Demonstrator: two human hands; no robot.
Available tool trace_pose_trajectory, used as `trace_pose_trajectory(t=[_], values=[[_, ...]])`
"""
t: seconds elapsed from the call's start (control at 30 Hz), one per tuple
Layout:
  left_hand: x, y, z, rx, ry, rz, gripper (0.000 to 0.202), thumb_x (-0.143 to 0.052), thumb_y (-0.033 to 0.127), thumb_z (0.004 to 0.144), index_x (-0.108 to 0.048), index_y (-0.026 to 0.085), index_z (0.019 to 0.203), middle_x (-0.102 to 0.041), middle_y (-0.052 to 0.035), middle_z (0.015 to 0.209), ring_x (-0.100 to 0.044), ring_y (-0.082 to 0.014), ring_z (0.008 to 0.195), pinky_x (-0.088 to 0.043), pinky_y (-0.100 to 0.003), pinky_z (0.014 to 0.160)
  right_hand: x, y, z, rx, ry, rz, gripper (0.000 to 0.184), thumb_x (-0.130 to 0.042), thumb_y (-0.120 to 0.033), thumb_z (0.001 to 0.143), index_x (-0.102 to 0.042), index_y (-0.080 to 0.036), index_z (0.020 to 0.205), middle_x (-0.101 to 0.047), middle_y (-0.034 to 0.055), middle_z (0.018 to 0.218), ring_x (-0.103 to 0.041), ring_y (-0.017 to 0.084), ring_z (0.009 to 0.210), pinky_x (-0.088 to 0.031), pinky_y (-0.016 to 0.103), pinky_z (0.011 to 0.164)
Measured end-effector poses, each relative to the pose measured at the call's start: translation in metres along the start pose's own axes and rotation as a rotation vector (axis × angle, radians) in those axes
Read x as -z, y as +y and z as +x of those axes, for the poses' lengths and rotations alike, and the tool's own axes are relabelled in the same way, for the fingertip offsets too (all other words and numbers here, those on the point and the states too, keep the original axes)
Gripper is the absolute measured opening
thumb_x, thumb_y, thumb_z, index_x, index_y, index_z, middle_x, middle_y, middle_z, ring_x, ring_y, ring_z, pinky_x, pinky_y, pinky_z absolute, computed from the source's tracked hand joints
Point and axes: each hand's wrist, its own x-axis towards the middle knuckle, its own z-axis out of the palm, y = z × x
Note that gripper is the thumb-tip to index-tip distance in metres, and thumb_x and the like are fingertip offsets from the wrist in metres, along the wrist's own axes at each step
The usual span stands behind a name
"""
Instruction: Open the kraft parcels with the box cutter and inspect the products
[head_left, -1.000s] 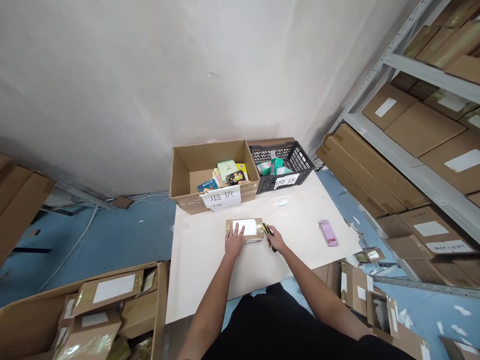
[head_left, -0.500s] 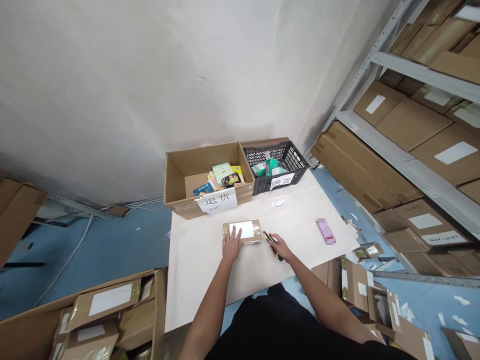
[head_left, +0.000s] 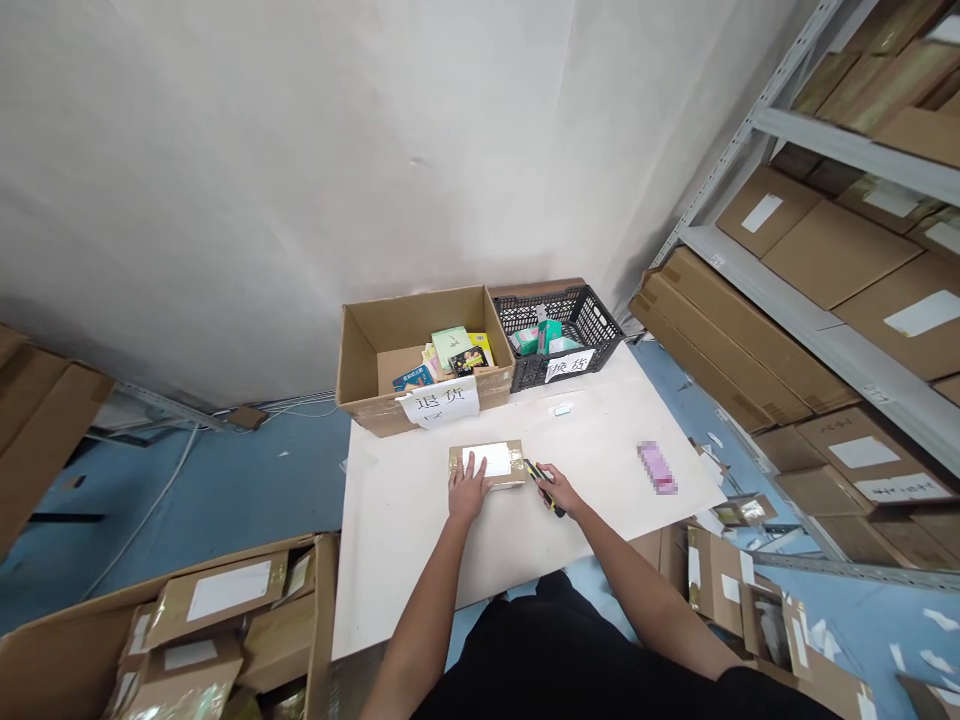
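A small brown taped parcel point(head_left: 491, 461) with a white label lies flat on the white table point(head_left: 600, 440). My left hand point(head_left: 467, 490) rests on its near left edge, fingers spread and flat. My right hand point(head_left: 559, 490) is closed round a black and yellow utility knife point(head_left: 541, 484), whose tip points at the parcel's right end.
An open cardboard box point(head_left: 375, 350) with small packs and a black plastic crate point(head_left: 592, 325) stand at the table's far edge, each with a paper sign. A pink item point(head_left: 656, 467) lies to the right. A carton of parcels point(head_left: 202, 620) is at lower left; shelves of boxes point(head_left: 840, 260) at right.
My right hand with the knife drew back a little from the parcel's right end, then came close again. The left hand stays on the parcel.
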Motion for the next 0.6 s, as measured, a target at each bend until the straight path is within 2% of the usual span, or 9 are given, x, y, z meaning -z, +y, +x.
trace_pose_trajectory(t=[0.1,0.13,0.2,0.27,0.37,0.47,0.53,0.6], values=[[0.007,0.0,0.001,0.004,-0.012,-0.003,0.064,-0.045,0.048,0.105,-0.033,0.033,0.166,-0.017,-0.0041,0.177,-0.012,-0.0354,0.164,-0.026,-0.056,0.128,0.01,0.008,-0.015,-0.033,-0.03,-0.039,0.074,-0.072,-0.065,0.078,-0.051,-0.025,0.136,-0.058,-0.0102,0.062,-0.048,0.011,0.042,-0.043,0.023,0.044],[0.01,0.001,0.002,0.004,-0.019,0.0,0.064,-0.045,0.048,0.104,-0.033,0.033,0.165,-0.018,-0.0042,0.177,-0.013,-0.0352,0.164,-0.027,-0.055,0.127,0.011,0.012,-0.018,-0.031,0.011,-0.031,0.075,-0.072,-0.066,0.077,-0.051,-0.025,0.136,-0.059,-0.0097,0.063,-0.049,0.011,0.042,-0.044,0.024,0.044],[0.018,0.003,0.003,0.006,-0.04,0.01,0.065,-0.047,0.048,0.103,-0.034,0.034,0.165,-0.019,-0.0044,0.176,-0.015,-0.0351,0.163,-0.029,-0.054,0.126,0.005,0.018,-0.02,-0.008,0.179,0.021,0.08,-0.069,-0.069,0.077,-0.048,-0.025,0.14,-0.059,-0.0092,0.065,-0.051,0.012,0.044,-0.046,0.024,0.045],[0.025,0.006,0.002,0.017,-0.061,0.022,0.065,-0.049,0.049,0.103,-0.036,0.034,0.165,-0.022,-0.0049,0.176,-0.018,-0.036,0.162,-0.032,-0.054,0.124,-0.012,0.024,-0.014,0.002,0.371,0.062,0.084,-0.066,-0.071,0.079,-0.042,-0.024,0.145,-0.058,-0.0088,0.065,-0.054,0.014,0.047,-0.048,0.025,0.046],[0.03,0.013,-0.005,0.033,-0.058,0.033,0.065,-0.048,0.048,0.103,-0.035,0.033,0.165,-0.021,-0.0049,0.176,-0.019,-0.0367,0.162,-0.033,-0.054,0.124,-0.049,0.026,0.004,-0.058,0.47,-0.026,0.092,-0.07,-0.068,0.079,-0.035,-0.025,0.152,-0.067,-0.0026,0.08,-0.061,0.016,0.052,-0.053,0.028,0.049],[0.029,0.023,-0.018,0.098,-0.06,0.016,0.069,-0.042,0.054,0.103,-0.03,0.029,0.167,-0.014,-0.0058,0.178,-0.013,-0.0384,0.163,-0.03,-0.054,0.125,-0.08,0.011,0.028,-0.142,0.535,-0.197,0.099,-0.075,-0.061,0.079,-0.029,-0.026,0.159,-0.073,0.0089,0.114,-0.074,0.023,0.073,-0.059,0.033,0.062],[0.027,0.032,-0.028,0.191,-0.091,0.0,0.075,-0.036,0.061,0.103,-0.028,0.025,0.168,-0.011,-0.008,0.178,-0.01,-0.0416,0.163,-0.032,-0.056,0.123,-0.088,-0.011,0.045,-0.178,0.582,-0.328,0.102,-0.077,-0.057,0.079,-0.027,-0.023,0.161,-0.072,0.0131,0.126,-0.076,0.029,0.098,-0.061,0.035,0.079],[0.026,0.042,-0.037,0.26,-0.139,-0.001,0.077,-0.031,0.064,0.102,-0.029,0.023,0.168,-0.015,-0.0111,0.177,-0.015,-0.0445,0.161,-0.035,-0.059,0.12,-0.086,-0.037,0.062,-0.202,0.585,-0.458,0.106,-0.08,-0.053,0.078,-0.026,-0.019,0.163,-0.07,0.0165,0.131,-0.072,0.032,0.116,-0.057,0.037,0.093]])
